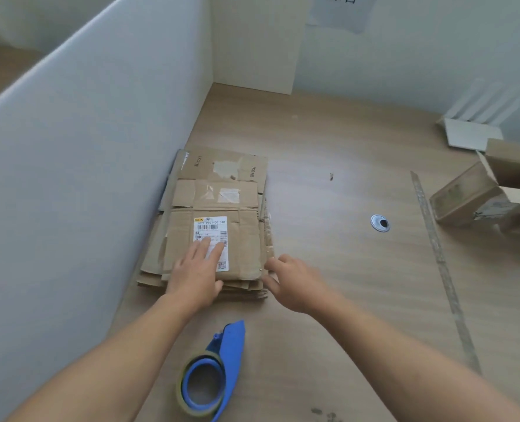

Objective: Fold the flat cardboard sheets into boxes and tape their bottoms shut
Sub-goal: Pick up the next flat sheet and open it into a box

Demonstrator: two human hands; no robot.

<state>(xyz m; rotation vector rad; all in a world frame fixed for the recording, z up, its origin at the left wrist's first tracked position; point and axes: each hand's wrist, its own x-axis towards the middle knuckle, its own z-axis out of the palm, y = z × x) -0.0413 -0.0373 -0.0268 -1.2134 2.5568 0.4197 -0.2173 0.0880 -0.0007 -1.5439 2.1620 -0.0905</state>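
Cardboard sheets (216,190), stacked on table (328,147) against partition (85,178), look light, stiff between creases, prone to slide; left grip (198,269) lies flat on top, fingers straight, right grip (292,281) spread apart at right edge, likely the best lifting place.

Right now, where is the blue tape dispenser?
In the head view the tape dispenser lies on the wooden table at bottom centre, closest to the person, just short of the stack of flat cardboard sheets by the left partition wall.
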